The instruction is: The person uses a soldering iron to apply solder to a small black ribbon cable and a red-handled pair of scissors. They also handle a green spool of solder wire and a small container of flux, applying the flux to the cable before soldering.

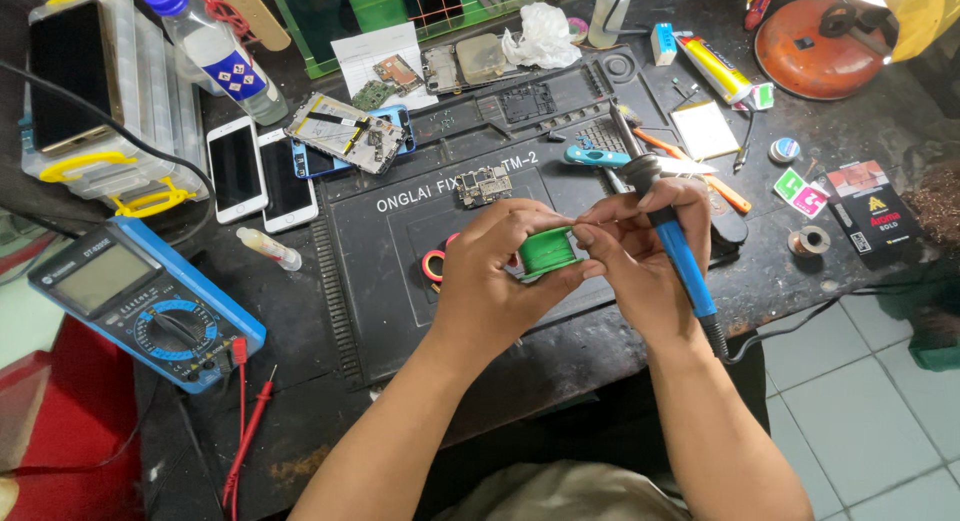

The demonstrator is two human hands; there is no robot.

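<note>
My left hand (495, 276) grips a small green spool (548, 251) over the dark work mat (380, 271). My right hand (645, 246) holds a soldering iron with a blue handle (683, 256), its black tip end pointing away from me, and its thumb and forefinger pinch at the spool's edge. A small bare circuit board (485, 186) lies on the mat just beyond my hands. A pink tape ring (434, 265) sits beside my left hand.
A blue multimeter (145, 301) with red probes lies at the left. Two white phones (260, 171), an opened phone (345, 133), a clear parts box (95, 91) and a bottle (215, 49) stand at the back left. Tweezers, tools and an orange lamp base (815, 41) crowd the right.
</note>
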